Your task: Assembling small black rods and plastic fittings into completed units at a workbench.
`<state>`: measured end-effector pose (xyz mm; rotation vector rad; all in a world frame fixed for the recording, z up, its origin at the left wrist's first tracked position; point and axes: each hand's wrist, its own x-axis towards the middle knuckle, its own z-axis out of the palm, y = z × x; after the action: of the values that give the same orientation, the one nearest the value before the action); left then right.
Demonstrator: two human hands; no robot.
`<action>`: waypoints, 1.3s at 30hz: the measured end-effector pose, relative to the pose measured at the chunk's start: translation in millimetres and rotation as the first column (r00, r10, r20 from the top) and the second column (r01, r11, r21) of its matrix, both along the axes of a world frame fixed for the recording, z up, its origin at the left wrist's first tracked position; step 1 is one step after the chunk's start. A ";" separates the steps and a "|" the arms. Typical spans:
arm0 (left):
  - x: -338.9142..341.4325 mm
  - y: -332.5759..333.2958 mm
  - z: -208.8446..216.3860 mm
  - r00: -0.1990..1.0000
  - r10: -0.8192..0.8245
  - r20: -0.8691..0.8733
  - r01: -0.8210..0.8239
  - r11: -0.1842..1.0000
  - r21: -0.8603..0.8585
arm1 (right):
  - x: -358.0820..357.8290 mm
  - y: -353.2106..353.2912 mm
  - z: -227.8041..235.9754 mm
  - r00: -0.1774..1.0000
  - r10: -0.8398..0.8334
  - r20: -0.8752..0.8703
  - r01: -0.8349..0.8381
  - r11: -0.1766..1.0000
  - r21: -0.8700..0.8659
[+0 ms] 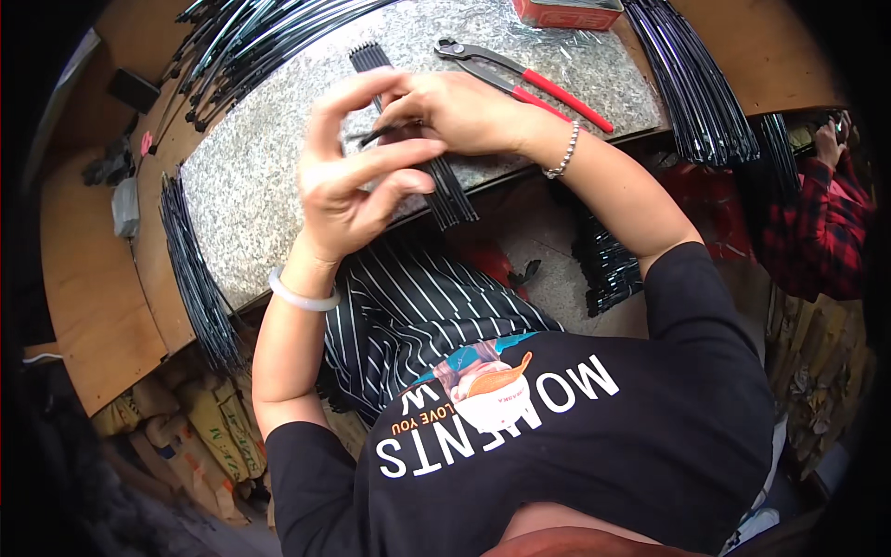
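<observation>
Near the middle of the head view, the right hand [459, 111] has its fingers pinched together on a thin black rod [390, 130], held just above a granite slab [251, 195] on the wooden desk [88, 288]. The left hand [353, 181] hovers beside it, fingers spread and curled, gripping nothing that shows. A bundle of black rods [445, 190] lies on the slab under both hands. Red-handled pincers [529, 84] rest at upper centre, near a red box [566, 11] at the top edge; its contents are out of sight. More black rods [195, 278] hang off the desk's left edge.
</observation>
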<state>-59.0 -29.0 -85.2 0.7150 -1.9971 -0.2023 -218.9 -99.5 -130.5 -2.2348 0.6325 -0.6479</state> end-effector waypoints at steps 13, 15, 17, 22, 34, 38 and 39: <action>-2.6 5.8 -27.9 1.000 0.018 -0.002 -0.018 0.991 0.133 | -133.2 -110.3 47.3 0.720 -0.647 -0.251 0.505 0.736 -0.451; -3.9 6.9 -25.9 1.000 0.029 0.006 -0.030 0.992 0.125 | -132.3 -112.9 57.8 0.689 -0.606 -0.398 0.424 0.782 -0.456; -7.0 6.5 -24.0 0.999 0.038 0.031 -0.042 0.993 0.113 | -132.1 -117.4 62.2 0.678 -0.563 -0.472 0.367 0.816 -0.446; -12.1 5.1 -28.8 0.987 0.023 -0.161 0.005 0.985 0.174 | -132.6 -121.4 69.8 0.690 -0.529 -0.493 0.343 0.840 -0.421; -7.8 2.2 -29.7 0.996 -0.029 -0.082 0.038 0.992 0.122 | -106.3 -63.0 83.7 0.888 -0.454 0.073 0.453 0.836 -0.309; -7.3 7.9 -25.6 0.999 -0.025 -0.041 0.030 0.989 0.146 | -60.3 28.8 89.3 0.973 -0.174 0.151 0.209 0.944 -0.254; -9.8 6.4 -24.4 0.999 -0.025 -0.039 0.030 0.989 0.145 | -59.1 34.1 83.8 0.971 -0.189 0.148 0.222 0.941 -0.255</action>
<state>-68.8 -22.6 -109.6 0.7710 -1.9720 -0.3784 -278.0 -65.4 -46.8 -2.3729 0.7613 -1.0218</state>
